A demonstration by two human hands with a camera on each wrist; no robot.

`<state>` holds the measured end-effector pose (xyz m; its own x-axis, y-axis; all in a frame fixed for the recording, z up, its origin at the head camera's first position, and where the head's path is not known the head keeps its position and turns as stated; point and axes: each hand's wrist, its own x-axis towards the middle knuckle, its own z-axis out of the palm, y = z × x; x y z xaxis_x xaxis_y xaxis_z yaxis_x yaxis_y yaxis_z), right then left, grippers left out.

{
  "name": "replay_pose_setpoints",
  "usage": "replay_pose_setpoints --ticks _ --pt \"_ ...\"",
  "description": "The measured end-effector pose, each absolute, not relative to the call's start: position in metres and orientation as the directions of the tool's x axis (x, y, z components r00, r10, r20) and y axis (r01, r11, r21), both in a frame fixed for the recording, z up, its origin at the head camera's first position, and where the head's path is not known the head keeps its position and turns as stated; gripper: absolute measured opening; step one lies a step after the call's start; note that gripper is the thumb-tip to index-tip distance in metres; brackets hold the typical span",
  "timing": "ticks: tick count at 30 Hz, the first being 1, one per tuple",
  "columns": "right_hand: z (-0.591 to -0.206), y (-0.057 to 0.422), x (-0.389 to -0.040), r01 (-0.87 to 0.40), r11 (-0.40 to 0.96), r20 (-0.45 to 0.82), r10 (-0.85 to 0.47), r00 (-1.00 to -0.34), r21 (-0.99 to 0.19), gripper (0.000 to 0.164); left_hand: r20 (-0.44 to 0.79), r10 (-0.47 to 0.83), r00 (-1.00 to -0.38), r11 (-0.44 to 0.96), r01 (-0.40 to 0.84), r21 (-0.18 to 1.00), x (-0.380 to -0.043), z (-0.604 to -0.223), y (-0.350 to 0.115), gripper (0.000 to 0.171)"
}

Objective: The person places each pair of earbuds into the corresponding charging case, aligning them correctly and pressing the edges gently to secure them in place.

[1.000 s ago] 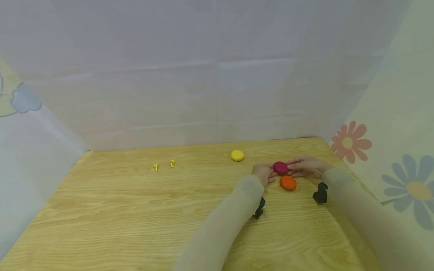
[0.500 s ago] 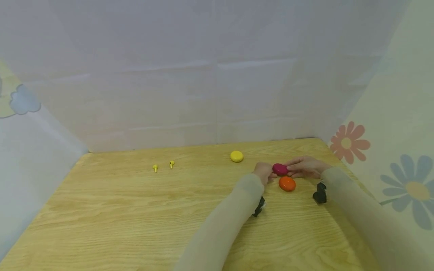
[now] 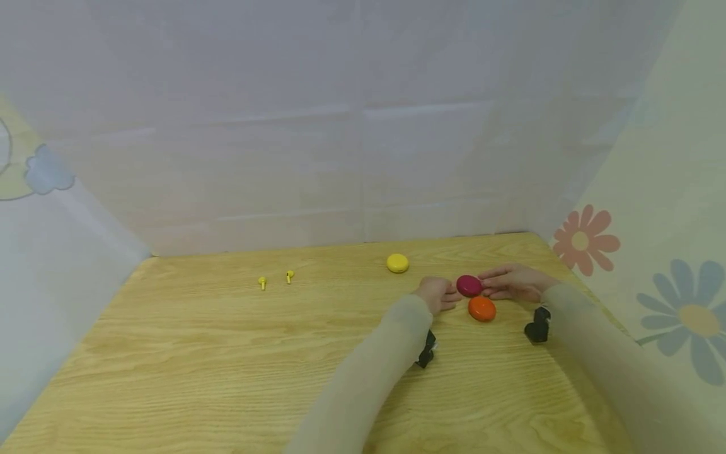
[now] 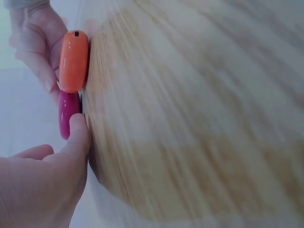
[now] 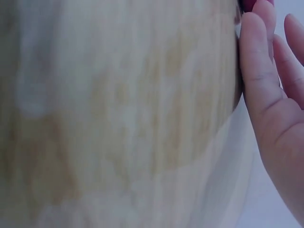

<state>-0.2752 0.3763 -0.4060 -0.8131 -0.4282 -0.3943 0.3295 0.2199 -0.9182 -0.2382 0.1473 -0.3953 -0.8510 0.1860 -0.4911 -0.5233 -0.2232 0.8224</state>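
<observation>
A magenta round earbud case (image 3: 469,285) lies on the wooden table, just behind an orange round earbud case (image 3: 482,309) with a small port in its side (image 4: 76,33). To the magenta case's left is my left hand (image 3: 437,294), fingers extended and a small gap from it in the head view. My right hand (image 3: 513,282) is at its right side, fingers fairly straight, with fingertips at its edge. In the right wrist view only a sliver of the magenta case (image 5: 249,4) shows beyond the fingertips.
A yellow round case (image 3: 397,263) sits near the table's back edge. Further left lie two yellow earbuds, one left (image 3: 263,283) and one right (image 3: 290,277). Pale fabric walls (image 3: 283,157) enclose the back and sides of the table (image 3: 227,353).
My left hand has drawn back slightly to the left, off the magenta case, and its fingers have straightened. My right hand stays beside that case. The cases keep their places.
</observation>
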Motion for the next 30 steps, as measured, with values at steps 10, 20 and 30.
replay_pose_setpoints --ticks 10,20,30 --pt "-0.400 0.384 -0.267 0.370 0.113 -0.383 -0.403 -0.831 -0.922 0.042 -0.474 0.262 -0.841 -0.268 -0.535 0.801 -0.236 -0.394 0.135 0.035" --pt "-0.394 0.389 -0.259 0.309 0.019 -0.280 -0.476 -0.834 -0.951 0.026 -0.429 0.360 -0.828 -0.352 -0.547 0.760 -0.237 -0.388 0.107 0.043" --pt "-0.382 0.382 -0.249 0.282 -0.085 -0.192 -0.546 -0.815 -0.956 0.037 -0.433 0.361 -0.826 -0.351 -0.551 0.757 -0.237 -0.386 0.082 0.044"
